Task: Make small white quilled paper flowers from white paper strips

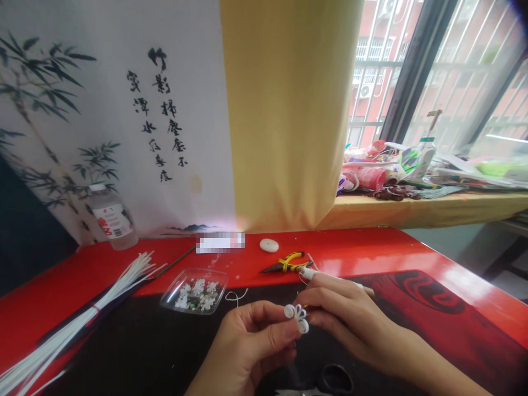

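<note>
My left hand pinches a small white ornament between thumb and forefinger. It has loops in the middle and a tight coil at either end, and looks like wound cord or wire. Right beside it, my right hand is closed, thumb and forefinger drawn together at the ornament's edge. Whatever lies between those fingertips is hidden. Behind the right hand, a white-wrapped stick with a loose thread partly shows. Below the hands, scissors with a black handle lie on the dark mat.
A clear plastic box holds white flower pieces. A bundle of white strips lies at left. Yellow-handled pliers, a white oval object and a bottle are farther back on the red table. Craft supplies crowd the windowsill.
</note>
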The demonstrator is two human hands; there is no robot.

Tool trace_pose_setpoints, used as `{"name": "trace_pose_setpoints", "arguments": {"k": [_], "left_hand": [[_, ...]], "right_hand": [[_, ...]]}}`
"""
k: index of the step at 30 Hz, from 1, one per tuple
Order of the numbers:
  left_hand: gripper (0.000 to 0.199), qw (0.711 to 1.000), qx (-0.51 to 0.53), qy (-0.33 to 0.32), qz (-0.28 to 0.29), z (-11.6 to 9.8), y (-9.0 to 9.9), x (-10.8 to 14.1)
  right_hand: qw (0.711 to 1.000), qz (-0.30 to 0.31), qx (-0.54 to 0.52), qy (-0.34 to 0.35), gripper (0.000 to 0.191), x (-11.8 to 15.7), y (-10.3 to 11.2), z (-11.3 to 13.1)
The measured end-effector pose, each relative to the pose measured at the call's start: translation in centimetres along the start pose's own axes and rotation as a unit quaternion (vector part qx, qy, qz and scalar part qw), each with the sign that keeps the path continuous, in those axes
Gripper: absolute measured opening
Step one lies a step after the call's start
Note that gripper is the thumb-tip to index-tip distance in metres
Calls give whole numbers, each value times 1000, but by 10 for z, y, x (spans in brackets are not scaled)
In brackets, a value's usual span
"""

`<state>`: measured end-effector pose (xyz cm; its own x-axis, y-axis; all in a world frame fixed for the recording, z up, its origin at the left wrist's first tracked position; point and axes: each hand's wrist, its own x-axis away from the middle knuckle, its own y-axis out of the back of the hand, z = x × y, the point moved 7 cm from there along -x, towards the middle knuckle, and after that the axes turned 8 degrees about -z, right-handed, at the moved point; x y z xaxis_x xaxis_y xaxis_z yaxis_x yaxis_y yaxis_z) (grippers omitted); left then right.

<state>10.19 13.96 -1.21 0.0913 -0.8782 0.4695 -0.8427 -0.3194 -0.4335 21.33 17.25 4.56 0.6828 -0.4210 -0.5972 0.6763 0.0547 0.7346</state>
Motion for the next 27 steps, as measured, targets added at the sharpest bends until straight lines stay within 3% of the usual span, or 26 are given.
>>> {"name": "trace_pose_setpoints", "arguments": {"k": [5,27], "left_hand": [[18,1000,-3,-13,7,-2,0,-1],[18,997,-59,-17,43,-3,-2,-3]], "right_hand": [[997,47,-57,-25,14,0,-2,-2],[999,27,-21,34,12,2,5,7]]}}
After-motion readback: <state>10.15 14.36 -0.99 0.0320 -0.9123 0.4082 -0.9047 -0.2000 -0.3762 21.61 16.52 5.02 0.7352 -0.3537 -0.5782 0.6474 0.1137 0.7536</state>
